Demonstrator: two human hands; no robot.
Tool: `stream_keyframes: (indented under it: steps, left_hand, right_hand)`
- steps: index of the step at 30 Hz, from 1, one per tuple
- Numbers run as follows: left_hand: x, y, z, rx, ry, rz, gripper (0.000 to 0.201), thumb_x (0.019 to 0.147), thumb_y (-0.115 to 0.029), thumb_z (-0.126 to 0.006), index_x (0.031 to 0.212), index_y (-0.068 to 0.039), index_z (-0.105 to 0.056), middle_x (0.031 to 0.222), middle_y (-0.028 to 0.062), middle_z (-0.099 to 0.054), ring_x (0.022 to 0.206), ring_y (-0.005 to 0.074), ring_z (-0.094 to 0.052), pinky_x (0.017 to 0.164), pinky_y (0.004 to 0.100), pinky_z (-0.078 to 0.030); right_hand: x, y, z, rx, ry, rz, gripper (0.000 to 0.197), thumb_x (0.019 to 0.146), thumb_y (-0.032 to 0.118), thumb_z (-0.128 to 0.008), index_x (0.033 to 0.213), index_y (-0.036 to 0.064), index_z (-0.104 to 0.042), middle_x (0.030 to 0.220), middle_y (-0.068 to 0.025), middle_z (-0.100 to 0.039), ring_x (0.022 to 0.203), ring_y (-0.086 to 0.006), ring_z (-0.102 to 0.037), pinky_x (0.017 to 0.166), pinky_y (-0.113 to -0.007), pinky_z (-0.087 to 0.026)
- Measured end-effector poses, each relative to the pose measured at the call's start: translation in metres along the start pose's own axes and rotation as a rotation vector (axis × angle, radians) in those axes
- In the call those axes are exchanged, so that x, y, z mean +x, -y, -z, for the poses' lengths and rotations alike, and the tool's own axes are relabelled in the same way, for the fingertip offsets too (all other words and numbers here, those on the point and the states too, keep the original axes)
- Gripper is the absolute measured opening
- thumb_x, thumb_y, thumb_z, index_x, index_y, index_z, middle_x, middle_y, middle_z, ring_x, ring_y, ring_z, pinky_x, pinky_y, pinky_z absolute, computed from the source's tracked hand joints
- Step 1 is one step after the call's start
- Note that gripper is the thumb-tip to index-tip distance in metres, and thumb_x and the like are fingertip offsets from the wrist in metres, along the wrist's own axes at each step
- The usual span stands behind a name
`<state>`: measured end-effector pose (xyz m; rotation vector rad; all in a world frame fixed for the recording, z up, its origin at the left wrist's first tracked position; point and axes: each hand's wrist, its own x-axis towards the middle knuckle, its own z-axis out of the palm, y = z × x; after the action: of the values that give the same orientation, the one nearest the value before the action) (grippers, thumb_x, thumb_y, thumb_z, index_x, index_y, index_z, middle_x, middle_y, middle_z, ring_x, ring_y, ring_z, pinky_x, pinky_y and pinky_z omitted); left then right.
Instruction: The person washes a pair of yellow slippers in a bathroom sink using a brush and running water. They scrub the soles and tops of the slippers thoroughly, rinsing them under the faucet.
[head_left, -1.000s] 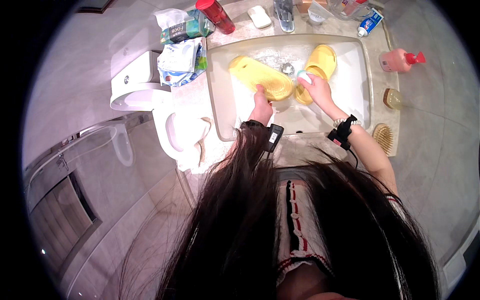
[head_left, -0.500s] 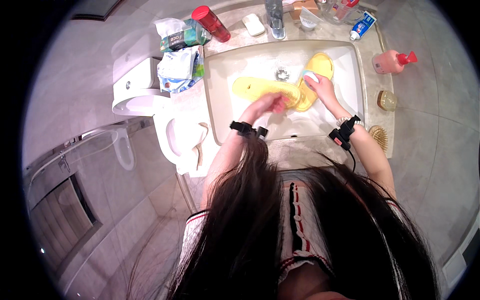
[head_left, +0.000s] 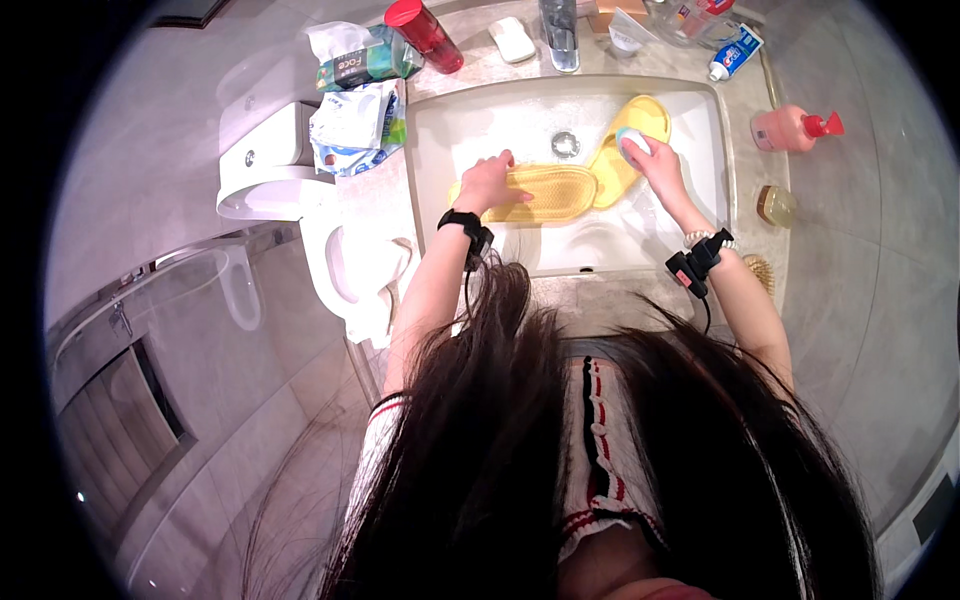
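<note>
Two yellow slippers lie in a white sink [head_left: 440, 110]. My left hand [head_left: 485, 187] rests across the left end of the near slipper [head_left: 557, 193], thumb and fingers spread apart over it; part of the slipper is hidden beneath. This slipper lies nearly crosswise, its textured face up. The far slipper [head_left: 641, 120] slants up to the right, its lower end beside the near one. Over its middle, my right hand [head_left: 662, 168] is closed on a small rounded scrubber [head_left: 630, 144], white and pale blue. Its working side is hidden.
On the counter behind are a red canister [head_left: 424, 36], soap bar [head_left: 512, 40], clear cup [head_left: 560, 40] and toothpaste tube [head_left: 736, 54]. Tissue packs [head_left: 362, 62] stand left. A pink pump bottle [head_left: 790, 129], yellowish jar [head_left: 775, 206] and brush [head_left: 760, 272] line the right.
My left hand has moved left onto the near slipper's left end. That slipper lies more level and shows more of its textured face. My right hand remains by the far slipper.
</note>
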<state>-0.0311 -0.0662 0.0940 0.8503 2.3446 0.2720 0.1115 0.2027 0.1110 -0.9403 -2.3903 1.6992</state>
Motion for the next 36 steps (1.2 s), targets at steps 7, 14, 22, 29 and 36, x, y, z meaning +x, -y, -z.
stream_keyframes:
  steps: [7, 14, 22, 29, 36]
  left_hand:
    - [-0.026, 0.034, -0.012, -0.33, -0.047, 0.292, 0.059, 0.082, -0.057, -0.058, 0.114, -0.008, -0.049, 0.092, 0.0169, -0.065, 0.086, 0.0313, -0.063, 0.077, 0.0387, -0.047]
    - [-0.017, 0.011, -0.038, -0.38, -0.289, 0.586, 0.049, 0.088, -0.044, -0.054, 0.116, -0.005, -0.05, 0.114, 0.0181, -0.06, 0.107, 0.0345, -0.056, 0.087, 0.0429, -0.043]
    - [-0.009, -0.008, -0.069, -0.001, -0.498, 0.291, 0.107, 0.068, -0.051, -0.073, 0.145, -0.006, -0.015, 0.139, 0.0192, -0.031, 0.127, 0.0348, -0.033, 0.099, 0.0577, -0.031]
    - [-0.005, -0.001, -0.056, 0.045, -0.187, 0.326, 0.129, 0.051, -0.057, -0.081, 0.145, -0.003, -0.01, 0.123, 0.0171, -0.04, 0.11, 0.0339, -0.046, 0.09, 0.0426, -0.042]
    - [0.019, 0.003, -0.07, 0.126, -0.082, 0.397, 0.132, 0.047, -0.057, -0.081, 0.144, -0.002, -0.012, 0.11, 0.0169, -0.044, 0.091, 0.0321, -0.056, 0.079, 0.0354, -0.047]
  right_hand:
    - [0.037, 0.001, -0.02, 0.05, 0.09, 0.052, 0.051, 0.084, 0.044, -0.064, 0.102, -0.0032, -0.065, 0.077, -0.0102, -0.069, 0.071, -0.0141, -0.065, 0.068, -0.025, -0.047]
    - [0.065, 0.057, -0.077, -0.561, 0.274, 0.298, 0.043, 0.084, 0.045, -0.056, 0.103, 0.0084, -0.068, 0.1, -0.0149, -0.067, 0.095, -0.0346, -0.062, 0.083, -0.043, -0.048]
    - [0.101, 0.011, -0.098, -1.026, 0.391, 0.183, 0.034, 0.085, 0.039, -0.056, 0.1, 0.0102, -0.068, 0.103, -0.014, -0.066, 0.098, -0.0321, -0.061, 0.085, -0.042, -0.049]
    - [0.095, 0.007, -0.095, -0.989, 0.365, 0.067, 0.038, 0.086, 0.039, -0.052, 0.099, 0.0056, -0.067, 0.099, -0.0184, -0.066, 0.096, -0.0329, -0.063, 0.082, -0.043, -0.049]
    - [0.043, 0.02, -0.146, -0.843, 0.249, 0.462, 0.031, 0.087, 0.036, -0.053, 0.085, 0.0072, -0.066, 0.07, -0.0163, -0.064, 0.068, -0.035, -0.064, 0.061, -0.044, -0.05]
